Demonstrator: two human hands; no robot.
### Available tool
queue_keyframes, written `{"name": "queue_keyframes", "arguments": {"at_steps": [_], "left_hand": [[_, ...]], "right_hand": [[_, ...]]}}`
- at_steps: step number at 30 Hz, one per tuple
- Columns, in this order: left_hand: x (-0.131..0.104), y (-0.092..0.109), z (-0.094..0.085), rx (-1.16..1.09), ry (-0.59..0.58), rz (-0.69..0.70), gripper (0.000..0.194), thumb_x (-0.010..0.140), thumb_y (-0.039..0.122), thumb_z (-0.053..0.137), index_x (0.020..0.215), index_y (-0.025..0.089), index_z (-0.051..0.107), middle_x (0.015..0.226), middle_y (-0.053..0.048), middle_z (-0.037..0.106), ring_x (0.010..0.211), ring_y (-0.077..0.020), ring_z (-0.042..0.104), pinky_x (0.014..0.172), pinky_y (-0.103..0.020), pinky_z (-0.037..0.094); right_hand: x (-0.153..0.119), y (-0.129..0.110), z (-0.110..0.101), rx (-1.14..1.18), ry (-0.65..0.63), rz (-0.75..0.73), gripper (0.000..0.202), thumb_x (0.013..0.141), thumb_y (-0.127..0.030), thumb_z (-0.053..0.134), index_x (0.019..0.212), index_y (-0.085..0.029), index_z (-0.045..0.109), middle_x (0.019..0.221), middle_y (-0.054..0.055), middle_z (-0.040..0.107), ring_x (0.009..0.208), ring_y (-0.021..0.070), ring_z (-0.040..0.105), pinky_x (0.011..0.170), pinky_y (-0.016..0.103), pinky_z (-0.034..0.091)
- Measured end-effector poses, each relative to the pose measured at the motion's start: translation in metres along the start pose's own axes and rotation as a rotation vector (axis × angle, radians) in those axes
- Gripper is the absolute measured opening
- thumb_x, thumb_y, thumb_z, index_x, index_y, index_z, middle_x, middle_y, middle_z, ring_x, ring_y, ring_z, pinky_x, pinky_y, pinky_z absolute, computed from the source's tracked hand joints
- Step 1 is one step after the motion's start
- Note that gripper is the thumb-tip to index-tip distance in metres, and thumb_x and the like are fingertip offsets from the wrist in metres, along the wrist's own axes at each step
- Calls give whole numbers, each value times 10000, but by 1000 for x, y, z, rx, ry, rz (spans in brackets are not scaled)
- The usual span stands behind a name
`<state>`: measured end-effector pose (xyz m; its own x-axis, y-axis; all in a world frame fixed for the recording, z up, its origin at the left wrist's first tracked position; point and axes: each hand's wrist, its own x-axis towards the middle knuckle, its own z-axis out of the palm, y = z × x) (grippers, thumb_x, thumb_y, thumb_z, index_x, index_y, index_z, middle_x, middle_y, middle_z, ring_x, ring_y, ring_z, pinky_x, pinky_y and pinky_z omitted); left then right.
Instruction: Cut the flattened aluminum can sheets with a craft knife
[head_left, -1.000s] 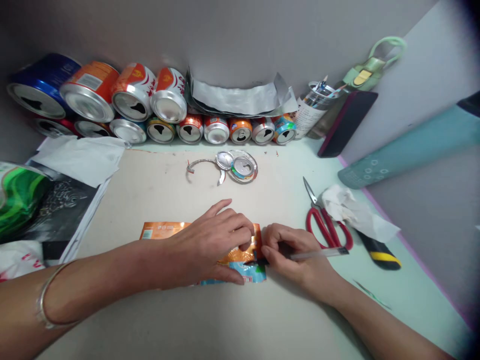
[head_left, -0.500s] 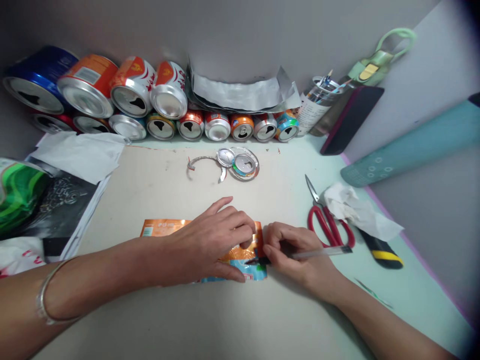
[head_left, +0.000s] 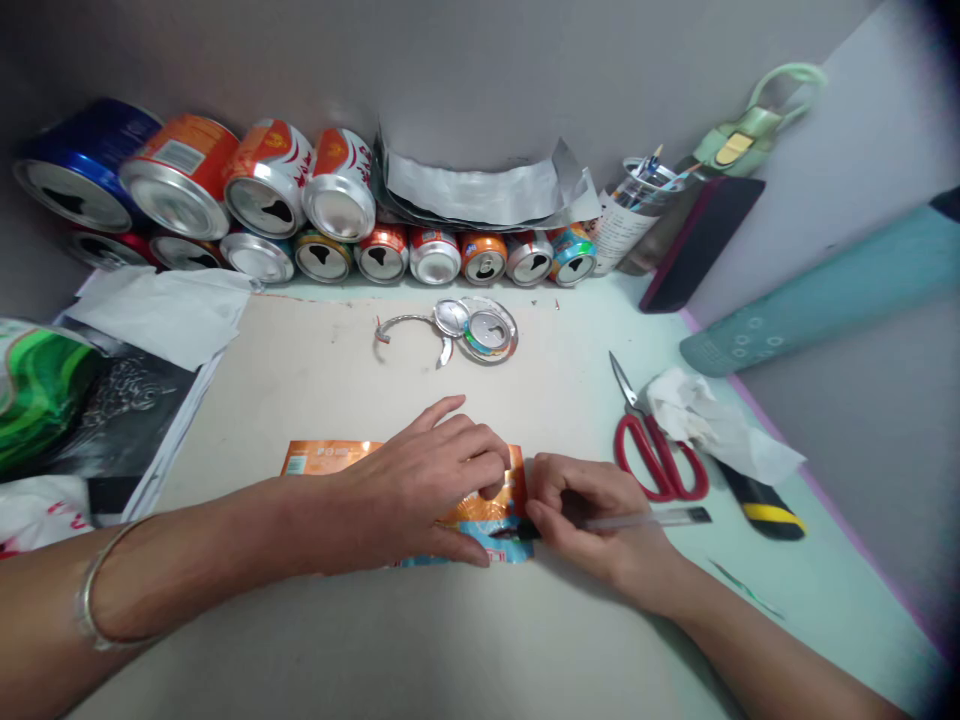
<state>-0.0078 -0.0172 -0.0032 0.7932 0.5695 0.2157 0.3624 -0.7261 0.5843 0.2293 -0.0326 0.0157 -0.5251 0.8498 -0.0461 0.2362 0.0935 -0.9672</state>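
A flattened sheet of drink can metal [head_left: 324, 458], orange with a blue strip along its near edge, lies printed side up before me. My left hand [head_left: 442, 475] rests across it, pressing it down with thumb and fingers apart, some of them bent; the hand hides its middle. A clear-barrelled pen [head_left: 679, 517] is pinched in my right hand [head_left: 600, 510], its dark tip at the blue strip near the sheet's right end. The side of this hand leans on the table just right of the sheet.
Red-handled scissors [head_left: 656, 455], crumpled tissue [head_left: 694, 410] and a black-and-yellow handle [head_left: 769, 510] lie at right. Cut can ends [head_left: 487, 332] and metal scraps sit ahead. Stacked cans [head_left: 337, 205] line the wall; papers [head_left: 161, 310] lie left, a teal bottle [head_left: 810, 290] right.
My right hand and the pen have shifted very slightly, the pen's back end dipping a little. My left hand and the sheet stay in place.
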Motion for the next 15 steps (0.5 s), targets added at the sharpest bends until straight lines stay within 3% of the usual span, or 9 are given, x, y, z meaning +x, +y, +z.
{"name": "queue_keyframes", "arguments": {"at_steps": [5, 15], "left_hand": [[-1, -1, 2, 2, 1, 4, 474, 837, 545, 806, 989, 246, 471, 1191, -52, 639, 1111, -242, 586, 1259, -568, 164], [-1, -1, 1, 14, 0, 4, 487, 829, 515, 826, 1055, 230, 501, 1200, -64, 646, 1114, -247, 594, 1264, -576, 163]], "right_hand": [[2, -1, -2, -21, 148, 14, 278, 913, -254, 621, 671, -218, 487, 643, -18, 521, 584, 132, 425, 522, 262, 341], [3, 1, 2, -62, 136, 19, 306, 929, -280, 633, 674, -223, 475, 644, -27, 494, 597, 135, 410, 527, 264, 335]]}}
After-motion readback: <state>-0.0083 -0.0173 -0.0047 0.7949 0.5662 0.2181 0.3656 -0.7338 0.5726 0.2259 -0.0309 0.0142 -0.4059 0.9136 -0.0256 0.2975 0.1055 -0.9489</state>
